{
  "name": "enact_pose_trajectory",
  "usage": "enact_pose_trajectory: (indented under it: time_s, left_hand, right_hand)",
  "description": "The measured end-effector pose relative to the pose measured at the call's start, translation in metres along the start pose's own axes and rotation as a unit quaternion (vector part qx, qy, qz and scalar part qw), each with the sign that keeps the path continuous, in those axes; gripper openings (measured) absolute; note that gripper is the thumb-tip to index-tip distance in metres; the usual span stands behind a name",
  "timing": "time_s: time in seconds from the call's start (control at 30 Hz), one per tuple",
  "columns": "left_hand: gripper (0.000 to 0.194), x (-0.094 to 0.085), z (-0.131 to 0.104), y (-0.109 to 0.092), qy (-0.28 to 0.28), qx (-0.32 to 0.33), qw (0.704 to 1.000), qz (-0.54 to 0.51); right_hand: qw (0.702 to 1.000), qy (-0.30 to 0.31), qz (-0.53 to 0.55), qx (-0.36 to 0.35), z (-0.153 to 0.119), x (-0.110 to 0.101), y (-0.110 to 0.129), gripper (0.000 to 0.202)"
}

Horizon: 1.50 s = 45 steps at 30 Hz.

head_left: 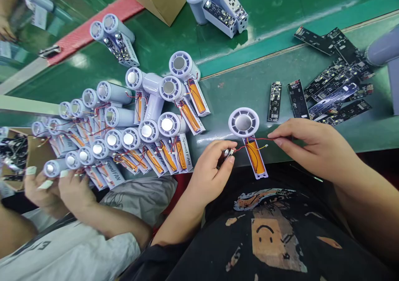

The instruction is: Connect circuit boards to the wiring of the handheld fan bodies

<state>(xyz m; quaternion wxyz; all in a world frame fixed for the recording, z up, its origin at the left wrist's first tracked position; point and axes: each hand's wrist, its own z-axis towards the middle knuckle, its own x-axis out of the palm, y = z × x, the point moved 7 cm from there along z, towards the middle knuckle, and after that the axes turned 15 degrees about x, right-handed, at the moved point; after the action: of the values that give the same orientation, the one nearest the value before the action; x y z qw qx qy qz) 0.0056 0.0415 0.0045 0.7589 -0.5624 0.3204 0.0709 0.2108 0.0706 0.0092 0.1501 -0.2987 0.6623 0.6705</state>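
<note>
Head view: the left hand [215, 164] pinches a small white connector [231, 151], the right hand [304, 144] a red wire [264, 139]. The fan [243, 123] lies at the tabletop's [230, 89] near edge, probably light, stiff and smooth; grip its shell. The wire seems flexible but fragile, safer held by its connector.

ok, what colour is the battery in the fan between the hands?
Battery: orange. Best seen in the head view.
</note>
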Motion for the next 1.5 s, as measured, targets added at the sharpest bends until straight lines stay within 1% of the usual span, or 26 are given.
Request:
enact_pose_trajectory:
  time_s: [0.07,0.13,0.17,0.23,0.3,0.33,0.4,0.47,0.57,0.67,0.73,0.8,0.83,0.87,0.9,0.97,1.03,1.07,1.13,1.23,1.33,1.4,1.5]
  left_hand:
    - [0.026,0.002,-0.001,0.0,-0.001,-0.004,1.0,-0.017]
    - [0.027,0.006,-0.003,0.001,-0.005,-0.02,0.998,-0.056]
    - [0.028,0.008,-0.004,0.002,-0.011,-0.031,0.996,-0.085]
    - [0.026,0.014,-0.005,0.003,-0.027,-0.042,0.988,-0.149]
    - [0.021,0.017,-0.004,0.001,-0.045,-0.031,0.981,-0.186]
    - [0.02,0.017,-0.003,-0.001,-0.055,-0.018,0.981,-0.187]
    - [0.018,0.017,-0.001,-0.005,-0.07,0.006,0.984,-0.161]
    - [0.016,0.016,-0.001,-0.008,-0.076,0.02,0.988,-0.133]
    - [0.015,0.016,0.0,-0.01,-0.073,0.034,0.989,-0.125]
    - [0.022,0.014,0.003,-0.016,-0.04,0.079,0.993,-0.084]
    - [0.023,0.012,0.005,-0.021,-0.014,0.13,0.991,-0.031]
    - [0.016,0.008,0.008,-0.026,-0.003,0.175,0.985,0.009]
    - [0.012,0.007,0.009,-0.027,-0.004,0.188,0.982,0.024]
    - [0.008,0.005,0.01,-0.027,-0.008,0.194,0.98,0.036]
    - [0.004,0.003,0.011,-0.027,-0.018,0.194,0.98,0.046]
    - [0.002,-0.001,0.011,-0.026,-0.048,0.18,0.981,0.051]
    - [0.003,-0.003,0.01,-0.021,-0.086,0.147,0.985,0.015]
    - [0.004,-0.002,0.008,-0.017,-0.099,0.124,0.987,-0.02]
    - [0.007,0.004,0.006,-0.008,-0.105,0.077,0.985,-0.113]
    - [0.015,0.013,0.003,0.001,-0.104,0.024,0.962,-0.249]
    - [0.025,0.019,0.001,0.007,-0.121,-0.024,0.934,-0.336]
    - [0.022,0.021,0.001,0.009,-0.128,-0.044,0.921,-0.366]
    - [0.019,0.021,0.0,0.01,-0.133,-0.055,0.921,-0.362]
  right_hand:
    - [0.995,-0.034,0.074,0.057,-0.001,-0.003,-0.003,0.012]
    - [0.985,-0.039,0.146,0.087,-0.002,0.002,-0.002,0.01]
    - [0.98,-0.029,0.177,0.085,-0.002,0.006,0.001,0.01]
    - [0.975,0.002,0.217,0.056,-0.002,0.017,0.013,0.011]
    - [0.972,0.021,0.231,0.023,-0.002,0.024,0.024,0.014]
    - [0.972,0.022,0.235,0.01,-0.002,0.027,0.028,0.016]
    - [0.97,0.015,0.244,-0.011,-0.003,0.029,0.035,0.018]
    - [0.966,0.022,0.259,-0.01,-0.005,0.034,0.037,0.02]
    - [0.954,0.055,0.293,0.027,-0.005,0.042,0.034,0.035]
    - [0.956,0.083,0.275,0.063,-0.003,0.046,0.029,0.044]
    - [0.961,0.115,0.24,0.078,-0.001,0.047,0.027,0.047]
    - [0.96,0.151,0.223,0.084,0.002,0.048,0.026,0.048]
    - [0.96,0.157,0.217,0.079,0.003,0.048,0.026,0.047]
    - [0.965,0.151,0.205,0.065,0.003,0.046,0.028,0.043]
    - [0.974,0.13,0.184,0.038,0.004,0.043,0.032,0.036]
    - [0.991,0.047,0.118,-0.052,0.0,0.036,0.044,0.022]
    - [0.987,-0.04,0.055,-0.144,-0.008,0.032,0.056,0.016]
    - [0.981,-0.072,0.036,-0.175,-0.012,0.031,0.06,0.014]
    - [0.974,-0.11,0.017,-0.196,-0.016,0.03,0.063,0.015]
    - [0.976,-0.126,-0.008,-0.177,-0.013,0.028,0.061,0.011]
    - [0.982,-0.115,-0.027,-0.149,-0.008,0.027,0.059,0.01]
    - [0.984,-0.104,-0.028,-0.139,-0.007,0.028,0.059,0.01]
    - [0.986,-0.097,-0.035,-0.134,-0.007,0.03,0.059,0.01]
